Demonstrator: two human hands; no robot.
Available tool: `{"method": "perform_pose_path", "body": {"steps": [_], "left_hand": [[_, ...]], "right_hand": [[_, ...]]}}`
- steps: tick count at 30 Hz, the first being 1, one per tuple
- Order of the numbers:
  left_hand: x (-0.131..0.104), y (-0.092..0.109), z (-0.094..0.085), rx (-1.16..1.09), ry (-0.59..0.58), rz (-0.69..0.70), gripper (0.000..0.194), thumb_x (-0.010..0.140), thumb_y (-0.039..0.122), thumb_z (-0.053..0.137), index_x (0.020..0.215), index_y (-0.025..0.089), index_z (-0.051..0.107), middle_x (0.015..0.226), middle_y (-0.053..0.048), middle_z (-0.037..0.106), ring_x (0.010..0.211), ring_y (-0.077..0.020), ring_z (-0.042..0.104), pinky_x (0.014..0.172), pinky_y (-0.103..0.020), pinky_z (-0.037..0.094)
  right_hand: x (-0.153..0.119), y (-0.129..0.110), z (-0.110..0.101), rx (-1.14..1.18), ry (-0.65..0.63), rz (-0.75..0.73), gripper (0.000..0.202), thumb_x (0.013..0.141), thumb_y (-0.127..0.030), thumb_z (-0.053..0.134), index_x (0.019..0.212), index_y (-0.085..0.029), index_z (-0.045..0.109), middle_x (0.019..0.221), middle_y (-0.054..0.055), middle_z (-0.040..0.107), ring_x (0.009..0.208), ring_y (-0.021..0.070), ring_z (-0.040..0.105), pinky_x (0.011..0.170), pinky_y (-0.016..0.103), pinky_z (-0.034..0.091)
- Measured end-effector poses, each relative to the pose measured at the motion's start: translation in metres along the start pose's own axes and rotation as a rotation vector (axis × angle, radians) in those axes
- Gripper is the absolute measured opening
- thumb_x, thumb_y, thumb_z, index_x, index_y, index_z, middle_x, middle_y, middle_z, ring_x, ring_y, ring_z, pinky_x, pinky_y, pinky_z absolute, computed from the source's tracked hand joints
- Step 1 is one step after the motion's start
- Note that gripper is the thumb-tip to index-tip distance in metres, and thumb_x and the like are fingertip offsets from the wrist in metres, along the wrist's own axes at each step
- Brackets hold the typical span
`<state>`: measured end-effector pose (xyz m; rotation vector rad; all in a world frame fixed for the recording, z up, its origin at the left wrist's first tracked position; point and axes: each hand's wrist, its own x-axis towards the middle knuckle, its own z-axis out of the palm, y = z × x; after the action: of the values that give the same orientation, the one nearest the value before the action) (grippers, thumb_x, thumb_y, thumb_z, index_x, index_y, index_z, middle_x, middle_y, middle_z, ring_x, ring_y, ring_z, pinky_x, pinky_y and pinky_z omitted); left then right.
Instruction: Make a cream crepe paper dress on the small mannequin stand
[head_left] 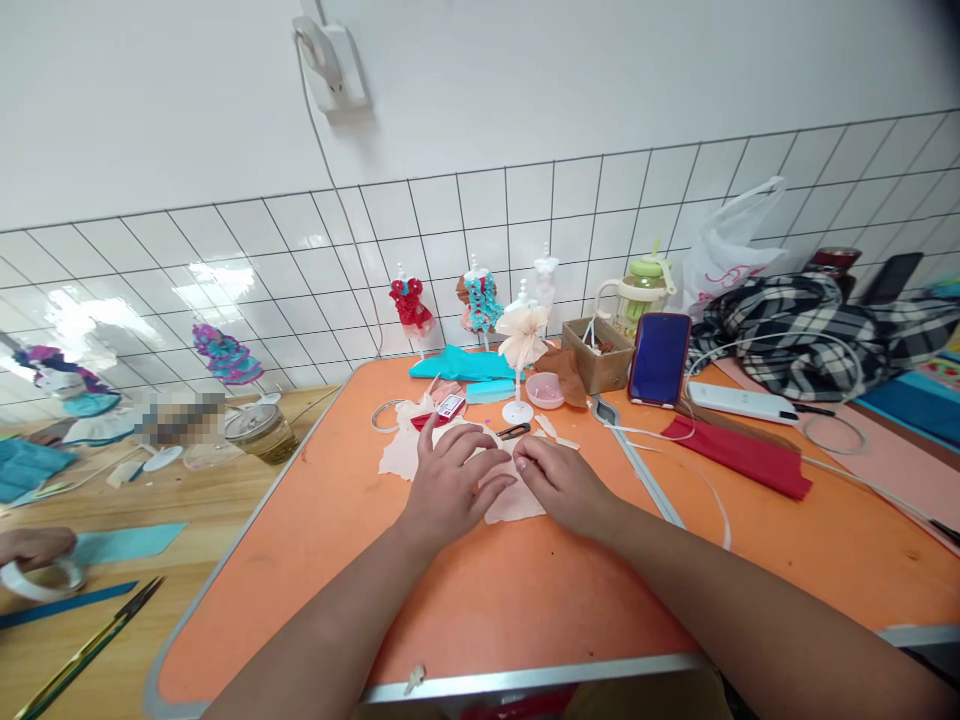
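Over the middle of the orange table, my left hand is open, its fingers spread above pale pink crepe paper. Close to its right, my right hand has its fingers curled together in a pinch; anything between them is too small to make out. Beneath both hands lies a pale piece of paper. Just beyond them stands a small white dress form wearing a cream paper dress. Black snips rest at its base, and a red and white box is to the left.
Other dress forms stand near the wall, one in red. A pink bowl, cardboard box, phone and red paper are on the right. At far left, another person's hand holds a tape roll near scissors.
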<state>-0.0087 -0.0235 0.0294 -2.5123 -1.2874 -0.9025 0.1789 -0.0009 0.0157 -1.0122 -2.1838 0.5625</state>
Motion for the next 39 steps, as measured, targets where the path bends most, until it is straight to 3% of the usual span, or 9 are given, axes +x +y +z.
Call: {"method": "perform_pose_path", "body": {"steps": [3, 7, 10, 13, 21, 25, 31, 34, 39], "left_hand": [[0.000, 0.001, 0.001, 0.076, 0.040, 0.026, 0.014, 0.088, 0.029, 0.053, 0.084, 0.028, 0.065, 0.090, 0.003, 0.068, 0.104, -0.0186, 0.056, 0.110, -0.052, 0.007], [0.002, 0.002, 0.004, -0.024, -0.017, -0.071, 0.019, 0.090, 0.029, 0.049, 0.080, 0.025, 0.065, 0.088, 0.002, 0.068, 0.098, -0.0168, 0.058, 0.108, -0.048, 0.014], [0.003, 0.002, 0.008, -0.135, -0.069, -0.183, 0.025, 0.092, 0.032, 0.045, 0.079, 0.023, 0.065, 0.088, 0.000, 0.067, 0.093, -0.0160, 0.058, 0.105, -0.046, 0.021], [0.003, 0.001, 0.013, -0.233, -0.078, -0.253, 0.028, 0.092, 0.034, 0.044, 0.078, 0.023, 0.066, 0.087, -0.001, 0.066, 0.090, -0.0162, 0.058, 0.102, -0.043, 0.028], [0.003, 0.002, 0.021, -0.367, -0.083, -0.284, 0.027, 0.091, 0.033, 0.046, 0.082, 0.023, 0.069, 0.083, -0.002, 0.066, 0.082, -0.0162, 0.058, 0.089, -0.035, 0.039], [0.003, 0.002, 0.018, -0.426, -0.074, -0.353, 0.026, 0.091, 0.035, 0.046, 0.100, 0.025, 0.068, 0.092, -0.003, 0.067, 0.090, -0.0177, 0.058, 0.083, -0.031, 0.043], [0.003, -0.001, 0.015, -0.431, -0.156, -0.377, 0.029, 0.091, 0.039, 0.045, 0.099, 0.025, 0.068, 0.095, -0.004, 0.066, 0.094, -0.0192, 0.058, 0.083, -0.033, 0.045], [0.001, -0.001, 0.018, -0.413, -0.182, -0.334, 0.028, 0.091, 0.038, 0.045, 0.100, 0.025, 0.068, 0.093, -0.005, 0.066, 0.093, -0.0195, 0.057, 0.082, -0.034, 0.045], [-0.001, 0.001, 0.018, -0.386, -0.196, -0.261, 0.027, 0.091, 0.035, 0.045, 0.099, 0.024, 0.068, 0.093, -0.006, 0.065, 0.091, -0.0191, 0.056, 0.082, -0.034, 0.046]], "right_hand": [[0.000, 0.000, 0.000, 0.002, -0.007, -0.007, 0.019, 0.093, -0.023, 0.036, 0.078, -0.020, 0.047, 0.074, -0.001, 0.054, 0.069, 0.0137, 0.049, 0.060, 0.024, 0.032], [0.000, 0.001, -0.002, 0.006, 0.046, 0.022, 0.017, 0.092, -0.023, 0.039, 0.081, -0.020, 0.052, 0.077, 0.000, 0.058, 0.071, 0.0141, 0.052, 0.060, 0.025, 0.035], [-0.001, 0.003, -0.003, 0.081, 0.154, 0.025, 0.017, 0.089, -0.021, 0.043, 0.100, -0.022, 0.056, 0.093, 0.002, 0.062, 0.074, 0.0129, 0.055, 0.061, 0.024, 0.041], [-0.002, 0.004, -0.001, 0.141, 0.193, -0.074, 0.040, 0.084, -0.022, 0.051, 0.124, -0.024, 0.049, 0.111, 0.005, 0.061, 0.086, 0.0147, 0.057, 0.059, 0.023, 0.046], [0.000, 0.001, 0.000, -0.004, 0.192, -0.153, 0.015, 0.087, -0.027, 0.056, 0.095, -0.026, 0.069, 0.089, 0.001, 0.071, 0.084, 0.0166, 0.060, 0.076, 0.029, 0.043], [0.010, 0.025, -0.031, -0.046, 0.088, 0.062, 0.027, 0.083, -0.021, 0.058, 0.108, -0.029, 0.062, 0.086, -0.002, 0.070, 0.076, 0.0140, 0.061, 0.067, 0.025, 0.042], [0.017, 0.108, -0.081, -0.302, -0.147, 0.527, 0.019, 0.070, -0.028, 0.066, 0.086, -0.024, 0.056, 0.077, -0.004, 0.067, 0.069, 0.0132, 0.060, 0.054, 0.021, 0.035], [0.012, 0.132, -0.089, -0.365, -0.188, 0.620, 0.021, 0.064, -0.028, 0.069, 0.080, -0.022, 0.056, 0.073, -0.002, 0.066, 0.066, 0.0150, 0.059, 0.051, 0.022, 0.032], [0.006, 0.144, -0.092, -0.435, -0.190, 0.712, 0.023, 0.060, -0.028, 0.070, 0.077, -0.021, 0.058, 0.073, 0.002, 0.065, 0.066, 0.0184, 0.058, 0.050, 0.024, 0.031]]}}
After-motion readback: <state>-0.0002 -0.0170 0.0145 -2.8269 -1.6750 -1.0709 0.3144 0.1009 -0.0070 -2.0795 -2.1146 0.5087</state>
